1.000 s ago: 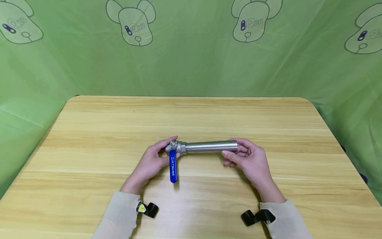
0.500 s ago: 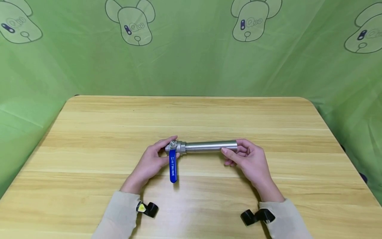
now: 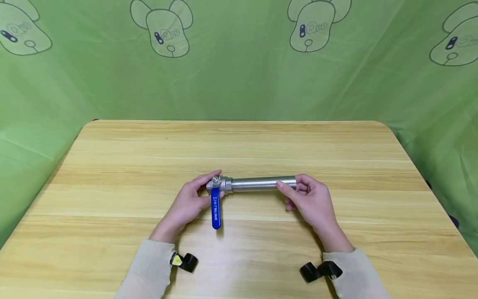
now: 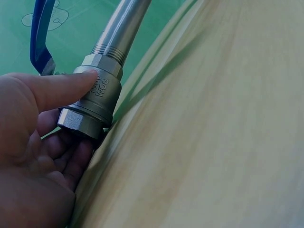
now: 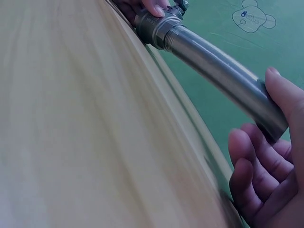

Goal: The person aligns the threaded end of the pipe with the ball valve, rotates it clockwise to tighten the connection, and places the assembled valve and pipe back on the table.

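Observation:
A metal ball valve (image 3: 225, 184) with a blue lever handle (image 3: 216, 209) lies across the middle of the head view, its handle pointing toward the person. Into its right end runs a steel pipe (image 3: 257, 183); threads show at the joint in the left wrist view. My left hand (image 3: 189, 202) grips the valve body, thumb on the near side, fingers round the far side. At the pipe's free end, my right hand (image 3: 315, 202) pinches it between thumb and fingers. In the right wrist view the pipe (image 5: 223, 71) slants, and the other fingers curl below its end.
A wood-grain table (image 3: 239, 145) spans the view beneath the hands. Green cloth (image 3: 239, 74) printed with cartoon heads hangs behind and at both sides. Black wrist cameras (image 3: 189, 262) sit on both sleeves.
My right hand's fingers have shifted slightly round the pipe's end, the thumb a little higher on it. The left hand and the valve stay nearly where they were.

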Available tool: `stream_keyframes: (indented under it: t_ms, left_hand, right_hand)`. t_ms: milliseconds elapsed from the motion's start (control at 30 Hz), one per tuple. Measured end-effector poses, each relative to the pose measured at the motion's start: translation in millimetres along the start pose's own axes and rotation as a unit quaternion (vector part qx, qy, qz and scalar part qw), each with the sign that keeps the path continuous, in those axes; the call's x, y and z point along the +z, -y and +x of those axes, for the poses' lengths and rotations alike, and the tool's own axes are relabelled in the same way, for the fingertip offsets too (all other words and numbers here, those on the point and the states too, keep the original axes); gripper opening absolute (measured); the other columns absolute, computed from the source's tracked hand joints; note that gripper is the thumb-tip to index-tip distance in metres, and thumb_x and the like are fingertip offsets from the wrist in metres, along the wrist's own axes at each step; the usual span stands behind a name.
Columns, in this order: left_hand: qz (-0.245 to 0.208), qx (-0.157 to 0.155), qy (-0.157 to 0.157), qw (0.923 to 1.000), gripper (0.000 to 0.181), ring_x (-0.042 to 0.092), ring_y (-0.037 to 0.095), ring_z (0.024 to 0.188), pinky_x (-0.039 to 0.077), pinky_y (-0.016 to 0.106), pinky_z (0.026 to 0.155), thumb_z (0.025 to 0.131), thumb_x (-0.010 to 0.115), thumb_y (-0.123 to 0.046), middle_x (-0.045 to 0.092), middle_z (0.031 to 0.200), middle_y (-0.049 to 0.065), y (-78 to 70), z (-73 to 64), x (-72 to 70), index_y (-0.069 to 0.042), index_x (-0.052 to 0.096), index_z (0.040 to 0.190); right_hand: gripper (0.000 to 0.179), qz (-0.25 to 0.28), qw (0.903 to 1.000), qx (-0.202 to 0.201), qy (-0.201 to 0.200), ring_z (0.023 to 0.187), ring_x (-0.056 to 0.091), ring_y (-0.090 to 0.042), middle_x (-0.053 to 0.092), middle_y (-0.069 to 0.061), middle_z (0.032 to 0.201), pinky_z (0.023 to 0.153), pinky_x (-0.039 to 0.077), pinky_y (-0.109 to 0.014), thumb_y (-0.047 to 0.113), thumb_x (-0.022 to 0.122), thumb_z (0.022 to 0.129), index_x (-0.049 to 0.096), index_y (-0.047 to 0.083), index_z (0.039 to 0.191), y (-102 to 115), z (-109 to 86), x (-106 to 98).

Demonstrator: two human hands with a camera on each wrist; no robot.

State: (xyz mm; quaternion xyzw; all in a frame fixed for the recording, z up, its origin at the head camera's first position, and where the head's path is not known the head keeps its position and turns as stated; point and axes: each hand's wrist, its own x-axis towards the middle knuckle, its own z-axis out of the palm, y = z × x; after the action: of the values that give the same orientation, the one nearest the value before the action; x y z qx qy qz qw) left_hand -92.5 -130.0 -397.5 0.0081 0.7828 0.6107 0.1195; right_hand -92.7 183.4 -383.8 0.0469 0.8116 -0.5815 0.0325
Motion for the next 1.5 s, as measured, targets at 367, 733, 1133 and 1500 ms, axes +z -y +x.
stream_keyframes:
  t_ms: [367,733,1133,1500]
  left_hand:
    - [0.0,0.003,0.001,1.0,0.063,0.045,0.031,0.156,0.028,0.056,0.133,0.097,0.08,-0.015,0.057,0.161,0.003,0.9,-1.1,-1.1,-0.028,0.059,0.155]
    - [0.001,-0.004,0.0,1.0,0.062,0.043,0.032,0.157,0.028,0.056,0.133,0.098,0.08,-0.016,0.056,0.162,0.005,0.6,-1.9,-1.8,-0.027,0.059,0.155]
    - [-0.003,-0.004,0.001,1.0,0.062,0.042,0.032,0.158,0.027,0.057,0.134,0.098,0.079,-0.016,0.055,0.163,0.004,3.4,-3.6,-3.2,-0.028,0.059,0.155]
    - [0.001,0.017,0.011,0.9998,0.058,0.047,0.03,0.153,0.033,0.055,0.131,0.099,0.078,-0.014,0.058,0.158,0.005,2.2,0.3,-3.4,-0.028,0.062,0.152]
  right_hand:
    - [0.044,-0.067,0.9971,-0.026,-0.024,0.059,0.069,-0.017,0.07,-0.006,0.077,0.059,0.059,-0.025,0.043,0.082,0.096,0.069,0.003,0.109,5,-3.1,4]
    - [0.067,0.033,0.9969,-0.051,0.051,0.079,0.08,-0.018,0.08,0.002,0.099,0.075,0.068,-0.032,0.014,0.087,0.092,0.053,0.002,0.148,9,-4.3,3]
    - [0.049,0.027,0.9954,-0.089,0.022,0.084,0.08,-0.012,0.077,0.007,0.101,0.072,0.068,-0.032,0.005,0.087,0.089,0.067,0.007,0.135,2,-1.0,3]
    - [0.05,-0.017,0.9942,-0.101,-0.032,0.092,0.071,-0.005,0.07,0.012,0.109,0.077,0.063,-0.018,0.008,0.095,0.081,0.076,0.011,0.127,-2,0.9,0]
